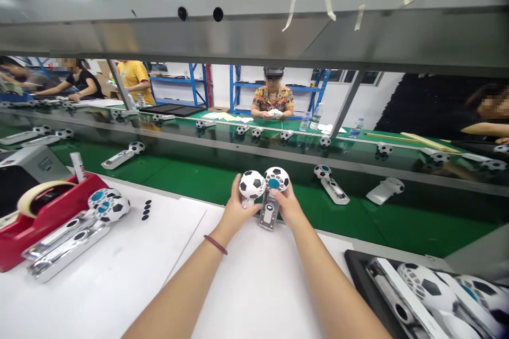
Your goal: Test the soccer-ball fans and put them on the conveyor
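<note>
Head view: at the left of the white worktop (258, 286) sits a red tape dispenser (16, 238), and just beside it lie two football-headed gadgets (113, 208), side by side, their shiny handles pointing toward the near left. Next come four black dots (147, 210) in a short row. In the middle, near the worktop's far edge, the left hand (237, 214) has its grip closed around a ball-topped gadget (252, 184), its handle mostly hidden. The right hand (291, 207) has its grip clamped on a second gadget (274, 183), ball up, handle hanging down; the two balls look to be touching. Farther right, on the green surface (178, 180) beyond, lie two more gadgets (334, 188), apart from each other, and at the near right a black tray (355, 278) carries several other gadgets (427, 286). By my judgement the work is partway: two pieces are in hand, neither set down, while those in the tray and by the dispenser lie out of hand; which are finished I cannot tell
</note>
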The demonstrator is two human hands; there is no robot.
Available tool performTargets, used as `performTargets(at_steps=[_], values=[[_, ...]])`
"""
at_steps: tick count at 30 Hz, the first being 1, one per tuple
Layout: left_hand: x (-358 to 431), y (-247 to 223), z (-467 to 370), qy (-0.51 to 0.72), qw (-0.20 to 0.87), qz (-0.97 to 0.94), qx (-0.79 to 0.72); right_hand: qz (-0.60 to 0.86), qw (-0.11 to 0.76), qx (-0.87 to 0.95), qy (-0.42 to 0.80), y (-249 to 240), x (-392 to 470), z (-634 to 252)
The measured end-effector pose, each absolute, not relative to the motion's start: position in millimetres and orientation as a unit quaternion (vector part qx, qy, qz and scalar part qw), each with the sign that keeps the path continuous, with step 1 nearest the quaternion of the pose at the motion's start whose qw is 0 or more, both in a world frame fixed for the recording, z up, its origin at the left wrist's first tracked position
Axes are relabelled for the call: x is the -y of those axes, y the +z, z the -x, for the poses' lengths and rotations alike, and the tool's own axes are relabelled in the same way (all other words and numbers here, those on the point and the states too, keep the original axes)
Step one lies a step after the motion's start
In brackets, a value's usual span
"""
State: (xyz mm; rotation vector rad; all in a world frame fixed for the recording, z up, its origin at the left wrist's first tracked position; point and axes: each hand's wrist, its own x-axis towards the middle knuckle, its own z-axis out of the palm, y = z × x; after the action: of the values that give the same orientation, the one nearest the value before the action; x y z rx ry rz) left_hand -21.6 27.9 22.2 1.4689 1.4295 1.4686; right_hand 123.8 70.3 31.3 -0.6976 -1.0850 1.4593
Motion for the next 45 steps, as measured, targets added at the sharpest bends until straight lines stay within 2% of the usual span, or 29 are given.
performTargets(at_steps=[2, 4, 9, 15, 21, 45], values=[[-30, 15, 28, 0.471, 0.347, -0.577, -0.569, 0.319, 0.515, 0.47, 0.641, 20, -68, -126], [-32, 11, 32, 0.445, 0.366, -0.566, -0.589, 0.343, 0.483, 0.455, 0.665, 11, -66, -128], [-36, 7, 30, 0.501, 0.425, -0.479, -0.582, 0.365, 0.512, 0.367, 0.686, 1, -67, -130], [-28, 5, 23, 0.564, 0.638, -0.339, -0.4, 0.319, 0.513, 0.352, 0.715, 2, -67, -134], [-21, 9, 19, 0.53, 0.71, -0.28, -0.369, 0.321, 0.492, 0.353, 0.728, 5, -63, -136], [-20, 6, 24, 0.518, 0.713, -0.352, -0.315, 0.367, 0.474, 0.343, 0.723, 11, -62, -136]])
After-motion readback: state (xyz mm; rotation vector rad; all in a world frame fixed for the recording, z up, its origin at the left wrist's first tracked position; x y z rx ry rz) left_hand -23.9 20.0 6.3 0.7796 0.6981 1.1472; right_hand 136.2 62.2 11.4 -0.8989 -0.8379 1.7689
